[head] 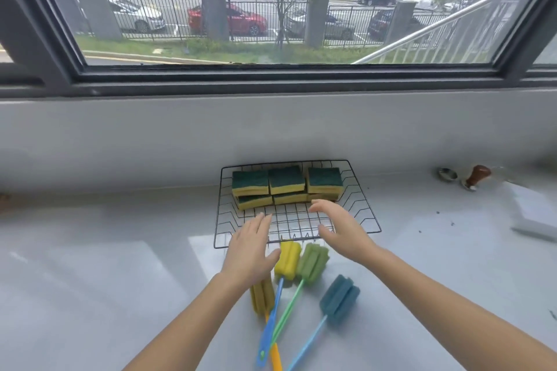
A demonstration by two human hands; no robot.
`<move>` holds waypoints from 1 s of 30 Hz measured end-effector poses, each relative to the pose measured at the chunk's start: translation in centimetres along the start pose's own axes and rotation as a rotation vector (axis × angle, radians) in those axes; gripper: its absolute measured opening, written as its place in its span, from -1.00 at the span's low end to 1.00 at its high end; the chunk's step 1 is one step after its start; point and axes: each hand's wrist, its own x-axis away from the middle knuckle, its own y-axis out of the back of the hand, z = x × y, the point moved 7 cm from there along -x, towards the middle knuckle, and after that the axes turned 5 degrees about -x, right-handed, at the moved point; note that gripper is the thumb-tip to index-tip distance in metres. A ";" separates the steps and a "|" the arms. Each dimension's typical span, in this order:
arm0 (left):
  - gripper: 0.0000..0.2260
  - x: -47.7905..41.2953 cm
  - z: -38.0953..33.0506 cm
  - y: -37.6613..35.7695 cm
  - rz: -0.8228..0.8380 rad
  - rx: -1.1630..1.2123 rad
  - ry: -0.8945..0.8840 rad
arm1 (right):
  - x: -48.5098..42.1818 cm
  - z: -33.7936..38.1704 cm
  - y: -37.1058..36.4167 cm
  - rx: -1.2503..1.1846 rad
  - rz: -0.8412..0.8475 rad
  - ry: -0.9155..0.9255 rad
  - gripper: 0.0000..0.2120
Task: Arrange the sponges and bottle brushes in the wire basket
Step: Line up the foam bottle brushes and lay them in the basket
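A black wire basket [366, 208] sits on the grey counter below the window. Several yellow-and-green sponges [286, 180] are stacked in two layers along its far side; its near half is bare wire. Just in front of the basket lie several foam bottle brushes: a bright yellow one [289, 260], a green one [313, 262], a teal one [340, 298] and a darker yellow one [262, 295] partly under my left wrist. My left hand [250, 247] hovers open over the basket's near edge. My right hand [337, 227] is open above the basket's near half, holding nothing.
A wood-handled tamper [477, 176] and a small metal piece [447, 174] stand at the back right. A grey flat object [533, 217] lies at the right edge. The window wall [271, 129] rises right behind the basket.
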 end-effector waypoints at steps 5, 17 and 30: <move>-0.67 4.0 -2.1 -3.1 0.045 0.100 0.022 | 4.2 -1.9 1.1 -0.108 0.010 -0.111 -0.77; -0.47 8.5 -4.4 -12.3 0.307 0.176 0.142 | 18.2 -7.8 -9.2 -0.599 0.431 -0.739 -0.85; -0.83 12.4 -8.7 -17.0 0.305 0.724 0.422 | 18.7 -10.7 -9.5 -0.835 0.280 -0.811 -0.88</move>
